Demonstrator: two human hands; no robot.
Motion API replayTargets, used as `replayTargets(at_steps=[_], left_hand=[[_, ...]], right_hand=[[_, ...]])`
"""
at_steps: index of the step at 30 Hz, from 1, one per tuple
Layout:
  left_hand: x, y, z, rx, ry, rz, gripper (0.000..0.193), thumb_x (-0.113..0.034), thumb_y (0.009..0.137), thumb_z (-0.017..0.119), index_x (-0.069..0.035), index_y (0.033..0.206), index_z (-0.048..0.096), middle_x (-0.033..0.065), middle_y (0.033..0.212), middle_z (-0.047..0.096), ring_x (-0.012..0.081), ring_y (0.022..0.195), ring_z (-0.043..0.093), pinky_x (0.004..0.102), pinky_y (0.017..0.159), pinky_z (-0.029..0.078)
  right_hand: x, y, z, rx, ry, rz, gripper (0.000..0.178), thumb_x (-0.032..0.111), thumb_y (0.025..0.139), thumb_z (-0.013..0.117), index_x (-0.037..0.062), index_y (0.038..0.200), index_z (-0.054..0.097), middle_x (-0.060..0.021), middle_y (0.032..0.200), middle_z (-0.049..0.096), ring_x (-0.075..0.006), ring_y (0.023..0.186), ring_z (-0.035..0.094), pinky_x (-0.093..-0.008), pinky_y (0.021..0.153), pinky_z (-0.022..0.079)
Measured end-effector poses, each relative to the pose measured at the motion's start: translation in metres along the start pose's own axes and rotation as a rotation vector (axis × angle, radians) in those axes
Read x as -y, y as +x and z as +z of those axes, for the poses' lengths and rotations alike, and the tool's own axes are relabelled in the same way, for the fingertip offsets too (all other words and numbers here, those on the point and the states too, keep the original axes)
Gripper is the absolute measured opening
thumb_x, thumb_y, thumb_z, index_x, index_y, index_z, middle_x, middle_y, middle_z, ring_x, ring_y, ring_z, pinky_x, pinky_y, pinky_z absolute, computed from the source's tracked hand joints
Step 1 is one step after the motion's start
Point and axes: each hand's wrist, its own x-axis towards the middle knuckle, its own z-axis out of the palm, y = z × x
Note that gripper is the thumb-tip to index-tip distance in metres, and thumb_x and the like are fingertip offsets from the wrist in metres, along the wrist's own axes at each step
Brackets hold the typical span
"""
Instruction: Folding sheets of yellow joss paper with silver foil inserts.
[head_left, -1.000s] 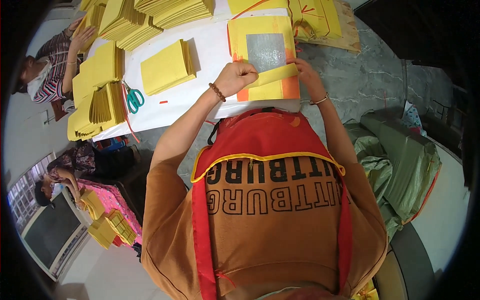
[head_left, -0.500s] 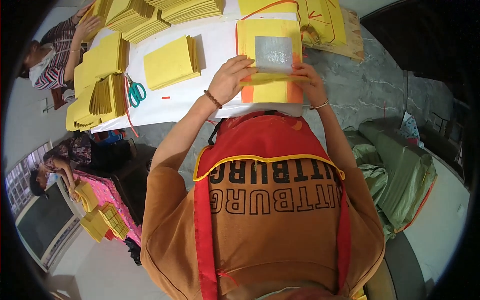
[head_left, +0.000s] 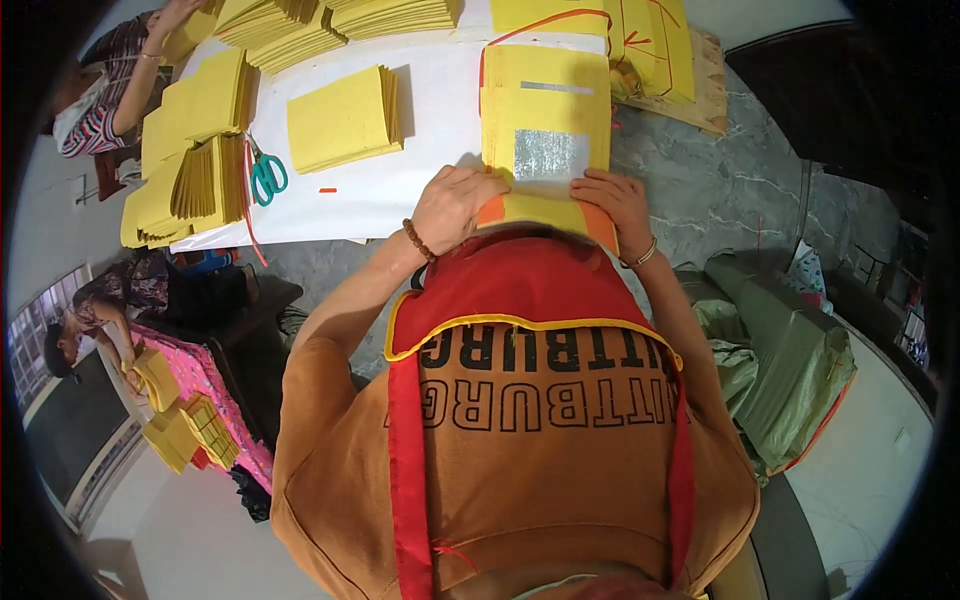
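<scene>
Both my hands are at the near end of a yellow paper sheet (head_left: pixel 548 112) with a silver foil square and orange patches near its lower corners. My left hand (head_left: pixel 460 205) has its fingers closed on the left edge. On the right edge, my right hand (head_left: pixel 612 205) grips with fingers bent over the paper and thumb hidden. Between the hands the near end curves up by my red apron (head_left: pixel 540 275). Farther up, a thin silver strip (head_left: pixel 557 87) shows across the yellow; whether it belongs to a sheet beneath, I cannot tell.
Left on the white table (head_left: pixel 345 210) lie a folded yellow paper stack (head_left: pixel 342 120), green-handled scissors (head_left: pixel 267 178) and several more stacks (head_left: pixel 205 95). Tied yellow bundles (head_left: pixel 650 50) sit at the far right. One person (head_left: pixel 125 90) works at the far left, another (head_left: pixel 125 305) nearer.
My hands have come nearer to my body with the yellow sheet, bringing the silver square closer. Its near end now curves up, and the thin silver strip shows farther up.
</scene>
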Motion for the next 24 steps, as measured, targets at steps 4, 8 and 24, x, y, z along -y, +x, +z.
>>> replayTargets(at_steps=[4,8,24], left_hand=[[0.001,0.018,-0.001,0.057,-0.113,-0.347,0.02,-0.021,0.086,0.052,-0.005,0.098,0.058,0.0133,0.079,0.062,0.0307,0.074,0.06,0.0394,0.065,0.045],[0.014,0.037,0.011,0.0,-0.338,-0.66,0.031,-0.031,0.093,0.045,-0.001,0.091,0.052,0.0166,0.061,0.058,0.0354,0.059,0.058,0.0439,0.055,0.044],[0.026,0.053,0.018,0.02,-0.352,-0.828,0.032,-0.033,0.089,0.049,-0.001,0.089,0.053,0.017,0.063,0.06,0.0358,0.061,0.059,0.0449,0.056,0.044]], right_hand=[[-0.008,0.004,0.01,-0.029,0.185,0.25,0.028,0.024,0.076,0.065,0.0128,0.102,0.063,-0.0029,0.102,0.065,-0.0211,0.098,0.06,-0.0352,0.082,0.041],[-0.015,0.015,0.019,-0.116,0.644,0.631,0.038,0.022,0.081,0.065,0.0056,0.114,0.056,-0.0093,0.095,0.066,-0.0187,0.082,0.065,-0.0304,0.067,0.048],[-0.01,0.03,0.018,-0.285,0.487,0.597,0.04,0.02,0.077,0.067,0.0166,0.116,0.06,-0.0099,0.088,0.066,-0.0133,0.068,0.061,-0.0263,0.062,0.047]])
